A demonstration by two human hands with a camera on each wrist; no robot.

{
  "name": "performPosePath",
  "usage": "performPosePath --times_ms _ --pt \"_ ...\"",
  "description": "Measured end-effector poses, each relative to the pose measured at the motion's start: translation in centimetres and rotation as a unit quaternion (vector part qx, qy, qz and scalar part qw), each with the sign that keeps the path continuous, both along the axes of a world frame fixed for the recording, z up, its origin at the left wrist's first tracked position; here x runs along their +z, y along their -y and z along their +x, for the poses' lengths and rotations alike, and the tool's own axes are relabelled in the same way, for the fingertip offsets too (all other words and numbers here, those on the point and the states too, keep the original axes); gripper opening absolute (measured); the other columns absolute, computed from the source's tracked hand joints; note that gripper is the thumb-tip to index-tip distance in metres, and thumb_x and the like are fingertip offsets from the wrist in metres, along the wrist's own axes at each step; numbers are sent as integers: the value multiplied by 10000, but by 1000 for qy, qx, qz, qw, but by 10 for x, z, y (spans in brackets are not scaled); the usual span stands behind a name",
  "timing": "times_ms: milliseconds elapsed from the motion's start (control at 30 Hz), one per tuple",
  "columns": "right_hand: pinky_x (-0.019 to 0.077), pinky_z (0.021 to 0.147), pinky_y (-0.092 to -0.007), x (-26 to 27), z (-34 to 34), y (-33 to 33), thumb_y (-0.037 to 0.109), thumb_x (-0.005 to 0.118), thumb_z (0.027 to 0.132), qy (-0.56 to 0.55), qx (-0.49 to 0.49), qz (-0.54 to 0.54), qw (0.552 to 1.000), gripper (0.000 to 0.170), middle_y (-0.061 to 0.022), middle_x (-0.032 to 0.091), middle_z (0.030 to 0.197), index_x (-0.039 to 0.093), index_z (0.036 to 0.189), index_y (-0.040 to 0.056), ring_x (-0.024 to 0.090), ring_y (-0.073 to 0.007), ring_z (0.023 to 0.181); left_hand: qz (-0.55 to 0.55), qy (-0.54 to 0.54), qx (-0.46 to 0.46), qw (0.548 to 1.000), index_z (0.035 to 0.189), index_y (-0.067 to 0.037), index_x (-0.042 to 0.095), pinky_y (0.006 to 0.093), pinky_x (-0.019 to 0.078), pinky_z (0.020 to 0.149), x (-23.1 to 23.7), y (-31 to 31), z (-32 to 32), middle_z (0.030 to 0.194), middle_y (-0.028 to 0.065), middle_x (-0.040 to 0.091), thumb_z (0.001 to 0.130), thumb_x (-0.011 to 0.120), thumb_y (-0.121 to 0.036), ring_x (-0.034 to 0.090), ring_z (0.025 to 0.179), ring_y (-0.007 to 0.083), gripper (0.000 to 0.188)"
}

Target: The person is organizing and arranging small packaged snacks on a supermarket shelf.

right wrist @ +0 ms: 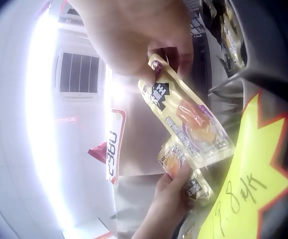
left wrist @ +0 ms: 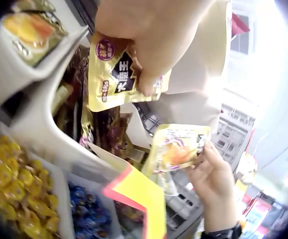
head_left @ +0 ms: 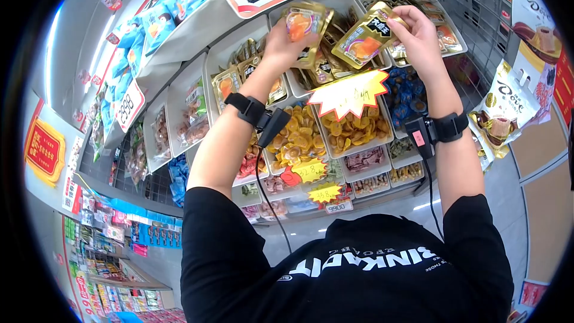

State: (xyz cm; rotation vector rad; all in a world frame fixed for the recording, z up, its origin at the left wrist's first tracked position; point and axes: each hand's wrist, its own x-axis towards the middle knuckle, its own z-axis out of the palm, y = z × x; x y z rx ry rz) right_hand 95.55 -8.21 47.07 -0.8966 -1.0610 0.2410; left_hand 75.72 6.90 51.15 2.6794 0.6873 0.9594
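From the head, the left hand pinches a left gold packet between thumb and fingers. The right hand pinches a right gold packet near its end. Both are up over a white tray with more gold packets in it. A pointy price sign is at its front. Nearer the person are trays of yellow sweets and blue sweets. The floor is grey, and shop shelves stand at the left.

From the left wrist, the left thumb lies across its packet, beside the tray wall.

From the right wrist, the two packets look close together. A long bright light and a square vent show behind.
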Motion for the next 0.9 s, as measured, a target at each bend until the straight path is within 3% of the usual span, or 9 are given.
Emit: performPosePath --times_ms 67,100,267,333,467,633,733,800,900 --pt "399 527 -173 8 -1 -9 99 564 809 66 29 -33 997 154 -7 593 820 519 937 26 507 -34 655 -258 104 72 958 1056 8 470 330 468 689 5 24 6 971 114 586 761 629 -292 579 834 224 449" --pt "394 531 -179 12 -5 -15 96 569 804 83 48 -43 994 160 -4 590 811 519 938 24 502 -32 662 -342 152 -1 927 1084 5 473 337 460 708 -7 9 8 1032 112 555 813 567 -260 542 898 191 391" --pt "409 534 -200 21 -26 -52 114 560 807 202 40 -68 976 186 -29 585 826 512 946 1 506 -62 666 -461 214 -163 846 1074 52 464 330 424 819 -24 15 7 1036 133 543 780 498 -98 524 939 197 331" --pt "419 544 -213 17 -33 -67 107 569 795 252 39 -81 963 197 -44 588 815 522 951 -3 510 -77 662 -599 251 -207 732 1047 33 466 337 434 814 -26 19 2 983 121 546 742 473 -61 534 906 193 319" --pt "434 586 -256 17 -46 -74 106 598 756 295 -32 -86 951 221 -68 585 782 547 940 -6 522 -126 643 -583 244 -188 752 1037 26 456 329 475 740 -30 19 -6 955 109 538 724 510 -73 555 845 186 333" --pt "440 648 -278 19 -54 -70 125 613 737 383 -180 -81 902 260 -104 567 881 572 971 18 536 -157 699 -441 193 -113 869 1020 36 507 307 488 719 -35 22 3 944 113 582 709 596 -3 585 842 175 326" --pt "444 686 -275 21 -51 -73 108 610 744 337 -23 -121 933 325 -110 551 972 543 1047 13 548 -152 762 -461 242 -95 849 961 36 555 283 478 679 -36 20 8 886 99 603 642 648 -1 591 775 167 334" --pt "448 730 -260 19 -48 -72 75 595 755 184 177 -83 963 373 -110 532 1047 497 1106 -2 561 -156 857 -437 263 -99 855 952 30 560 287 486 672 -35 22 8 884 95 606 647 645 0 597 763 167 318" --pt "453 760 -253 20 -30 -77 41 564 757 203 71 -85 973 330 -125 551 1038 502 1071 -37 570 -170 920 -400 368 -99 833 939 33 555 304 503 660 -23 25 1 885 105 611 651 644 0 610 749 181 303"
